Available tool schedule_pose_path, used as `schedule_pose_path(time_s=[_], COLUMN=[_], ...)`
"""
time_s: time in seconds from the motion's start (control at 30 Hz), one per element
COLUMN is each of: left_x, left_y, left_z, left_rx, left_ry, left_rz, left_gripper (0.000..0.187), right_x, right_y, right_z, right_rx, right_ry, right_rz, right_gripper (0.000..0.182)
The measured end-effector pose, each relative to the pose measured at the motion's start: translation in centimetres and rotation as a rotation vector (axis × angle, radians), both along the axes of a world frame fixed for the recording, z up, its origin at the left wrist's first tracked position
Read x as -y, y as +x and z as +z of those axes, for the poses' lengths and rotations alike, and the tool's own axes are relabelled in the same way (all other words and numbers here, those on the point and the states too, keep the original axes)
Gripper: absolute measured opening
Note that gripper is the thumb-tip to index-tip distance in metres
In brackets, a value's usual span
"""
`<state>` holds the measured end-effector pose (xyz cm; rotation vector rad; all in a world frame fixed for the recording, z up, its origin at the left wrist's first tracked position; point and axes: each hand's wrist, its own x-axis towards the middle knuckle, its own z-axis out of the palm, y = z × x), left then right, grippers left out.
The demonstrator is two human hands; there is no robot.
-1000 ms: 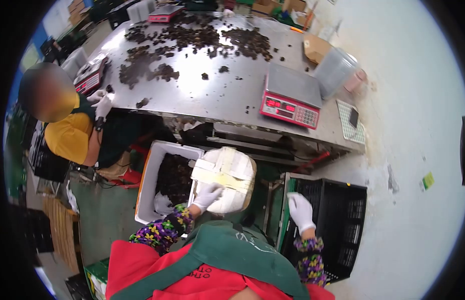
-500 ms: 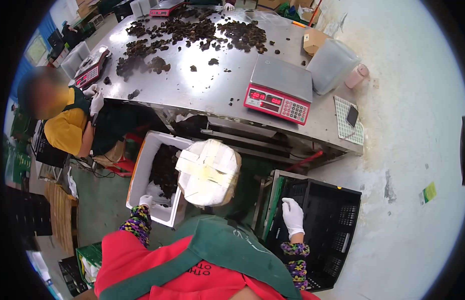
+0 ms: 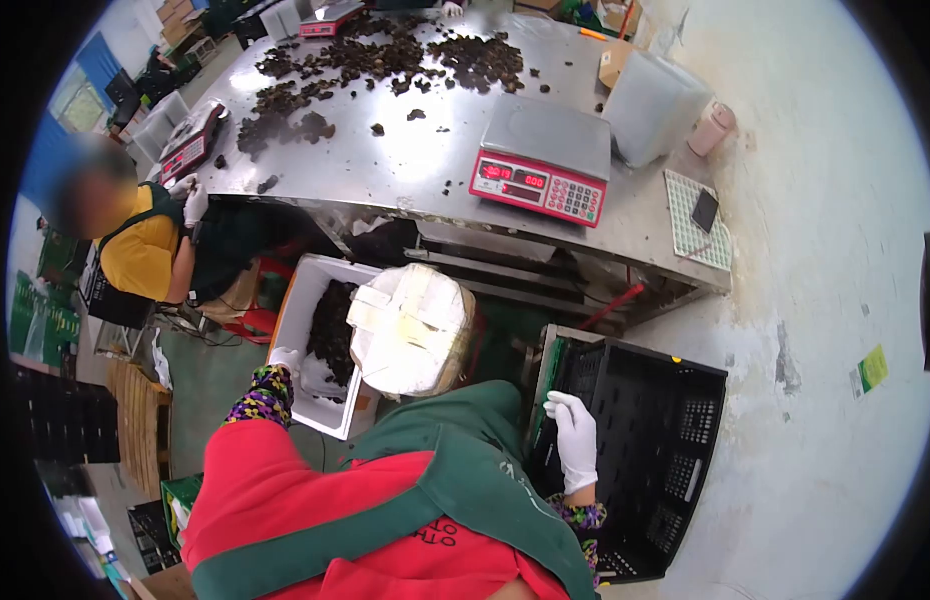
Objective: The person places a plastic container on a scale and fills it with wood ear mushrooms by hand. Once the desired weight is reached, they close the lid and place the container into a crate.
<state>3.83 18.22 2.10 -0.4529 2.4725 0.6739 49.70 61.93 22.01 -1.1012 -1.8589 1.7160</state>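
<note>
My left hand point(image 3: 284, 359), in a white glove, is closed over the left rim of a white foam box point(image 3: 358, 413). Dark, crinkled pieces point(image 3: 332, 325) fill part of the box, with a clear plastic bag point(image 3: 320, 380) near its front end. Over the left side of a black plastic crate point(image 3: 635, 440) is my gloved right hand point(image 3: 575, 440), fingers loosely stretched with nothing in them. Between the two stands a round, white stool-like seat point(image 3: 413, 330) wrapped in tape, overlapping the box's right edge.
A steel table point(image 3: 385, 185) ahead carries a red scale point(image 3: 540, 165), heaps of dark pieces point(image 3: 480, 62), a translucent bin point(image 3: 657, 108), a pink bottle point(image 3: 712, 130) and a phone point(image 3: 704, 212). At left sits a person in yellow point(image 3: 140, 255). A wall point(image 3: 815, 250) borders the right.
My left hand has shifted up along the foam box's left rim. My right hand has moved slightly left and down. The view has tilted, and my body leans further forward.
</note>
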Motion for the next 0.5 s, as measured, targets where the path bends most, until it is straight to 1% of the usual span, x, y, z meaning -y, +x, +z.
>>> schedule_pose_path(time_s=[0.1,0.17,0.2,0.23,0.27,0.3,0.33,0.37,0.4,0.43,0.5], left_x=[-0.2,-0.3,-0.6,-1.9,-2.8,-3.3,-3.7,-3.0,-3.3,-5.9,-5.7], left_y=[-1.9,-4.2,-5.2,-5.8,-6.6,-7.6,-8.9,-10.1,-11.1,-10.1,-12.4], left_z=[-0.1,-0.5,-0.5,0.5,1.3,2.2,3.1,3.7,3.9,8.3,8.8], left_rx=[-0.023,-0.095,-0.139,-0.180,-0.241,-0.298,-0.277,-0.409,-0.380,-0.352,-0.420], left_ry=[0.007,-0.167,-0.206,-0.247,-0.288,-0.332,-0.355,-0.386,-0.376,-0.364,-0.361], left_rz=[0.019,-0.200,-0.219,-0.239,-0.262,-0.286,-0.309,-0.347,-0.290,-0.236,-0.151], left_gripper=[0.028,0.036,0.034,0.032,0.033,0.034,0.036,0.035,0.034,0.034,0.033], right_x=[0.4,0.5,0.6,0.7,0.8,0.9,0.9,0.8,0.6,0.4,-0.1], right_y=[0.6,1.2,1.4,1.4,1.4,1.3,1.3,1.2,1.1,0.9,0.4], right_z=[2.3,3.2,3.6,4.0,4.5,4.8,5.0,5.0,5.0,5.1,5.3], right_rx=[-0.043,-0.067,-0.098,-0.127,-0.143,-0.145,-0.146,-0.155,-0.177,-0.200,-0.225], right_ry=[0.024,0.032,0.007,-0.019,-0.008,-0.017,-0.028,-0.022,-0.039,-0.057,-0.072], right_rz=[-0.015,-0.023,-0.045,-0.067,-0.046,-0.075,-0.106,-0.090,-0.099,-0.110,-0.104], right_gripper=[0.024,0.027,0.026,0.026,0.026,0.026,0.026,0.026,0.026,0.027,0.026])
